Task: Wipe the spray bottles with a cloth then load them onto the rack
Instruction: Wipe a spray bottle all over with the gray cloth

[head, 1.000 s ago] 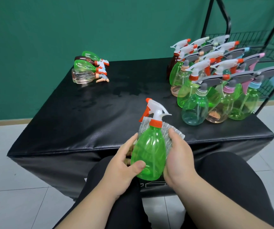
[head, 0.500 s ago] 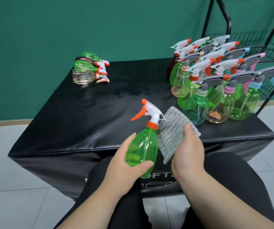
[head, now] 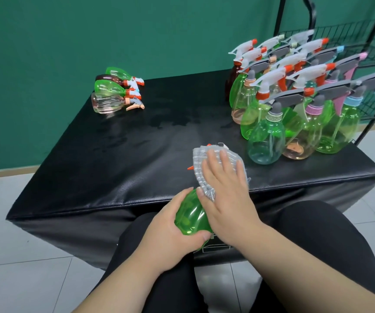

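Head view: a seated person works over the near edge of a black table (head: 114, 168), both hands together on one bottle.
Lying bottles (head: 114, 93): four on their sides at the far left corner, touching, close to the left edge.
Left hand (head: 170, 236): clamped round the base of the bottle (head: 191, 219), thumb across the bottom.
Bottle: green, tilted nozzle-away, held above the lap just off the near edge; the spray head is mostly hidden.
Cloth (head: 201, 168): grey, draped over the spray head, only an orange trigger tip showing.
Right hand (head: 224, 195): spread over the cloth and pressing it down, a fold pinched between thumb and forefinger.
Standing bottles (head: 295, 114): a tight upright cluster at the right, triggers overlapping.
Rack (head: 374, 41): black wire shelves just beyond the right edge; no bottle seen on them.
Risk, slip: the smooth bottle is held by its base alone; hard rubbing at the head could twist it loose onto the floor.
Risk, snag: the cloth could catch on the trigger.
Risk, knock-over: a carry to the rack passes the cluster; a brush against one trigger could topple several.
Room: the table's middle is open; the right side is crowded to its edge.
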